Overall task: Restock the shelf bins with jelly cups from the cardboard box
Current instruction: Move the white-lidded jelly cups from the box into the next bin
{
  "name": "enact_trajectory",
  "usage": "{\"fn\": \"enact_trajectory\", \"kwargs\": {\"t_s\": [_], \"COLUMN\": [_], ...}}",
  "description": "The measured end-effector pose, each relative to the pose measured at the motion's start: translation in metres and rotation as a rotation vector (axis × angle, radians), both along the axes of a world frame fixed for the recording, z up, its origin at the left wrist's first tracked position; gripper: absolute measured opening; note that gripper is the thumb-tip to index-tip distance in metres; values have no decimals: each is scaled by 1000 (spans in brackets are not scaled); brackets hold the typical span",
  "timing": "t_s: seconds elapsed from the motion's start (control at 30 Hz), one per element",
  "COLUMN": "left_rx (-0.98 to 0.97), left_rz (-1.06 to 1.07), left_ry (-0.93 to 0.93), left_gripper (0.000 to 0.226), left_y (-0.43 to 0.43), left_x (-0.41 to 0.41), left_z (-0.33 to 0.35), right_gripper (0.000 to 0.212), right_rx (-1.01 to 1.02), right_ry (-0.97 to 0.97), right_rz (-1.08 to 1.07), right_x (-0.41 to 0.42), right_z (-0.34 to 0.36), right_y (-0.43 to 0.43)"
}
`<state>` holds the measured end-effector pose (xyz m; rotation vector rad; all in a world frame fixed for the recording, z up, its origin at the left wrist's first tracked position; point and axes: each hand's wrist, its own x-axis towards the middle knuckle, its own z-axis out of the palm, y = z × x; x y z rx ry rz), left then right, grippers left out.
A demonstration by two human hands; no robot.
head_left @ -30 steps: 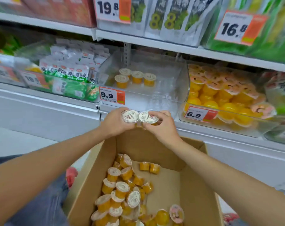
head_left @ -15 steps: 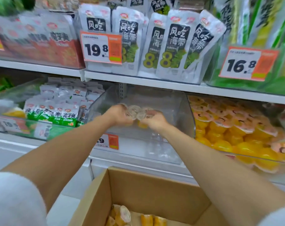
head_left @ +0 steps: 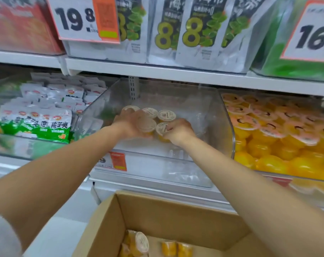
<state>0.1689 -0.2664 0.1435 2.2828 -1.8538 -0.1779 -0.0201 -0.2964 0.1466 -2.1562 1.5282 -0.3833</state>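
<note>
Gripping one each, left hand [head_left: 127, 127], right hand [head_left: 178, 133], five jelly cups [head_left: 166, 115] in bin [head_left: 221, 117]

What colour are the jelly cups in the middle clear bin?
The jelly cups have yellow-orange jelly and white lids; the head view shows them best.

white fuzzy sleeve [head_left: 1, 236] on l arm [head_left: 51, 175]; both forearms bare

Shop aisle — price tags [head_left: 87, 19] on white shelves [head_left: 157, 73], clear bins [head_left: 224, 115] of packaged snacks [head_left: 192, 30].
</note>
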Motion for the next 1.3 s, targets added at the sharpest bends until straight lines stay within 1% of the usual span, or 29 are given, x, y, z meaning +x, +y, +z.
{"fn": "enact_trajectory", "kwargs": {"t_s": [0.03,0.1,0.17,0.23,0.3,0.33,0.4,0.43,0.47,0.53,0.6,0.67,0.73,0.83,0.93,0.97,1.03,1.1,1.17,1.2,1.23,1.3], "left_rx": [7,41,63,51,-8,-55,-180,-257,-334,-442,-492,-489,-399,-76,293,391,521,608,699,750,797,873], "left_rz": [4,4,5,0,15,20,20,19,19,18,-7,-33,-43,-80,12,47,86,89,90,96,108,132], "left_ry": [-8,-85,-145,-165,-89,-16,127,166,188,193,178,198,230,214,226,218,219,285,337,342,353,355], "left_gripper": [89,80,76,71,61,53,29,17,11,13,15,16,15,12,13,14,16,30,42,48,56,71], "left_y": [-1,-1,1,9,20,28,52,65,79,110,137,163,186,211,223,224,225,225,226,225,226,224], "left_x": [2,0,-6,-13,-21,-27,-45,-55,-65,-84,-101,-116,-124,-124,-116,-111,-104,-102,-104,-105,-105,-110], "left_z": [0,0,0,3,9,14,26,31,35,36,27,9,-22,-86,-149,-171,-208,-237,-262,-273,-287,-309], "right_gripper": [17,33,41,38,30,27,25,24,21,10,8,7,7,8,21,25,28,27,15,13,16,39], "right_rx": [-9,-3,-15,-58,-187,-259,-383,-441,-500,-586,-647,-640,-539,-307,51,160,335,490,600,636,674,707], "right_ry": [6,39,101,140,86,28,-59,-94,-131,-186,-202,-217,-194,-53,85,120,175,178,151,142,159,221], "right_rz": [17,45,83,84,82,80,86,97,111,139,170,190,233,271,240,216,138,48,-10,-27,-34,15], "right_x": [-2,-2,-1,-4,-10,-14,-20,-24,-28,-40,-53,-65,-77,-98,-121,-128,-140,-149,-156,-159,-160,-159], "right_z": [0,0,0,9,21,25,33,35,35,33,24,5,-25,-85,-154,-175,-216,-250,-275,-289,-302,-328], "right_y": [0,2,6,14,26,33,53,64,76,102,128,150,169,190,200,201,201,203,207,209,211,213]}}
